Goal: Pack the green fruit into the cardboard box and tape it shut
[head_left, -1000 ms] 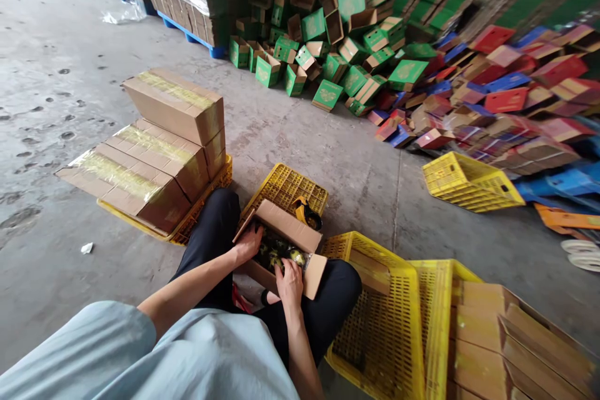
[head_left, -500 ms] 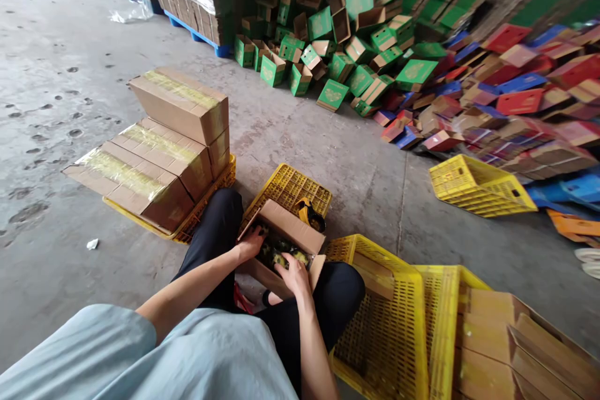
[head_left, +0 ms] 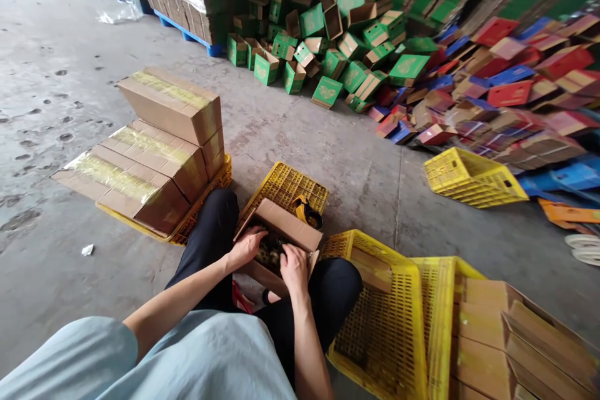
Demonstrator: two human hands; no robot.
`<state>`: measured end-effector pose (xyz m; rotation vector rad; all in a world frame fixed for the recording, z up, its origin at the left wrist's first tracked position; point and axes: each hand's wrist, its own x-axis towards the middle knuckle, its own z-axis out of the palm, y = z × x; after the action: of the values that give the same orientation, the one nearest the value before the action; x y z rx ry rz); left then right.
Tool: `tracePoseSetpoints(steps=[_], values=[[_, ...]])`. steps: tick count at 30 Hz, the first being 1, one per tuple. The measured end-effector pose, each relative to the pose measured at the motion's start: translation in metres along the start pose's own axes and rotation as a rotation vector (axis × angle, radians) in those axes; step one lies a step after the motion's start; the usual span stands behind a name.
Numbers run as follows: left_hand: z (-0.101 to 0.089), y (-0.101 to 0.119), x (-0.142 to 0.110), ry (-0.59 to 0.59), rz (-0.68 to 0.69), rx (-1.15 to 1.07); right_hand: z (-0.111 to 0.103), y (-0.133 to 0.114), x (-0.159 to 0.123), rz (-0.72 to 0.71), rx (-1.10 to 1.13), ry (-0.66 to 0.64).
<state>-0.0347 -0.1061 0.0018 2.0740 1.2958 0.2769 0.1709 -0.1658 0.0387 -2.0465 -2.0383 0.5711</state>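
Note:
A cardboard box point(head_left: 291, 223) stands open between my legs, its far flap raised. Dark, yellow-green mottled pieces point(head_left: 269, 254), partly under clear plastic, lie inside; their kind is too dim to make out. Over the box's left end is my left hand point(head_left: 248, 245), fingers stretched onto the contents. My right hand point(head_left: 294, 267) reaches over the near right side, its fingers apart and bent down to the contents. Both hands' fingertips are partly hidden. Just beyond the box, a yellow-and-black tape dispenser point(head_left: 308, 212) rests on an upturned yellow crate point(head_left: 281, 181).
Taped cartons point(head_left: 154, 156) are stacked on a yellow crate at my left. To my right stand yellow crates point(head_left: 384, 319), one with folded cartons point(head_left: 482, 312). Another yellow crate point(head_left: 473, 178) lies farther off. Heaps of green boxes point(head_left: 328, 90) and red-and-blue boxes point(head_left: 510, 94) fill the back.
Both hands have shifted slightly within the box, the right one up toward its far side. The mottled pieces show less clearly now. The whole view has moved a little.

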Motion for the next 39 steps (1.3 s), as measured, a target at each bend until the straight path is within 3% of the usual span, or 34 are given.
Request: tracePoseSetpoints(steps=[4, 8, 12, 18, 25, 30, 35, 39], values=[[0.009, 0.022, 0.014, -0.047, 0.077, 0.016, -0.018, 0.022, -0.001, 0.132, -0.228, -0.027], [0.028, 0.039, 0.028, -0.113, 0.125, 0.028, -0.020, 0.025, 0.008, 0.139, -0.286, -0.100], [0.038, 0.036, 0.031, -0.118, 0.115, 0.024, -0.028, 0.029, 0.014, 0.126, -0.312, -0.162], [0.038, 0.019, 0.038, -0.100, 0.075, 0.011, -0.044, 0.032, 0.009, 0.140, -0.330, -0.159], [0.033, 0.012, 0.048, -0.098, 0.032, 0.020, -0.023, 0.008, 0.014, 0.185, -0.438, -0.126], [0.025, 0.013, 0.039, -0.115, 0.050, 0.009, -0.013, 0.000, 0.013, 0.201, -0.500, -0.124], [0.022, 0.007, 0.026, -0.210, 0.104, -0.034, -0.012, 0.000, 0.003, 0.148, -0.493, -0.140], [0.024, -0.001, 0.034, -0.312, 0.118, -0.063, -0.007, 0.005, 0.008, 0.124, -0.446, -0.196]])
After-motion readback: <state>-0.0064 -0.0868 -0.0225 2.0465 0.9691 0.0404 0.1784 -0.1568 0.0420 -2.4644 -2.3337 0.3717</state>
